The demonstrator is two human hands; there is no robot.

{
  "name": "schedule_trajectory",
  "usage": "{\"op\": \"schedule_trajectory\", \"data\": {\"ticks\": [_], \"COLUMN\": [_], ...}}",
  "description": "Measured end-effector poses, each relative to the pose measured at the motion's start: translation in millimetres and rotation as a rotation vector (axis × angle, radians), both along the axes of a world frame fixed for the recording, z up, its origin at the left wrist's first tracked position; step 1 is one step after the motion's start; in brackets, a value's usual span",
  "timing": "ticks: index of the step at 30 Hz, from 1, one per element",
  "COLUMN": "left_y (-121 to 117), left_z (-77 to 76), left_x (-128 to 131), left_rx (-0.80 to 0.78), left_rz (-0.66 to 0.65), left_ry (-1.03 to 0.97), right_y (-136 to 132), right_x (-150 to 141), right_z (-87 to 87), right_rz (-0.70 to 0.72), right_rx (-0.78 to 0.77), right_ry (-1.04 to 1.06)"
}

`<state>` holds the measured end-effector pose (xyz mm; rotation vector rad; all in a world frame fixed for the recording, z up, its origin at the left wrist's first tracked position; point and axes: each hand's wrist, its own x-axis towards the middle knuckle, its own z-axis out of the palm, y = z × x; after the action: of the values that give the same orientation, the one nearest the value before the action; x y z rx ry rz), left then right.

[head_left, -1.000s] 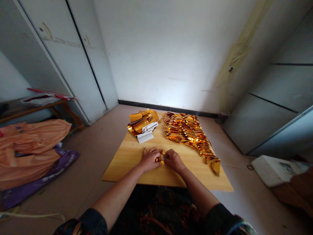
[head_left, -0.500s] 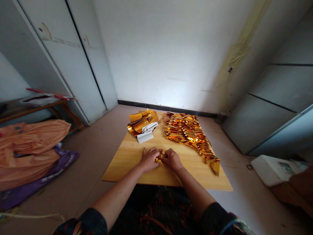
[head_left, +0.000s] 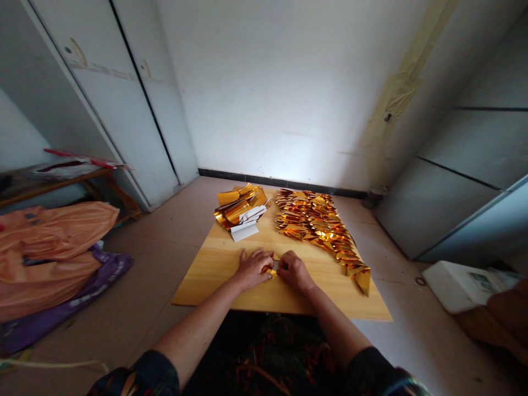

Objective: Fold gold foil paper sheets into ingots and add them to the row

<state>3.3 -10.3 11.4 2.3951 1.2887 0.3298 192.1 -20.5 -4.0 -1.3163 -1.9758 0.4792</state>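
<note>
Close to the front edge of the wooden board point(head_left: 206, 280), my left hand point(head_left: 254, 269) is closed on a small sheet of gold foil paper point(head_left: 272, 271). My right hand point(head_left: 293, 270) pinches the same paper from the other side, and a greyish inner face shows between the two hands. Fingers cover most of the sheet. Beyond my left hand lies a loose stack of gold foil paper sheets point(head_left: 237, 212), some with the white side up point(head_left: 245, 231). Rows of folded gold foil pieces point(head_left: 309, 217) overlap at the right, trailing toward the near right corner.
An orange bag point(head_left: 53, 236) and a purple bag point(head_left: 107, 275) lie on the floor at left, below a wooden bench point(head_left: 109, 181). A white foam box point(head_left: 454, 286) is on the right. Grey cabinets point(head_left: 103, 82) and a white wall point(head_left: 272, 99) enclose the space.
My right hand has shifted slightly to the right, away from my left. More of the paper's greyish face shows between them. My left hand stays nearly still.
</note>
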Motion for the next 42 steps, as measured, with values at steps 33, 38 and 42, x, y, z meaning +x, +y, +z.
{"op": "schedule_trajectory", "data": {"ticks": [33, 38, 42], "left_y": [8, 9, 11], "left_z": [-1.8, -2.3, 1.9], "left_x": [4, 7, 4], "left_rx": [0.708, 0.690, 0.610], "left_rz": [-0.318, -0.281, -0.270], "left_ry": [0.080, 0.034, -0.004], "right_y": [-29, -36, -36], "right_x": [19, 13, 11], "right_z": [25.8, 15.8, 9.1], "right_rz": [0.012, -0.078, -0.141], "right_rx": [0.230, 0.249, 0.231], "right_ry": [-0.629, -0.594, -0.572]}}
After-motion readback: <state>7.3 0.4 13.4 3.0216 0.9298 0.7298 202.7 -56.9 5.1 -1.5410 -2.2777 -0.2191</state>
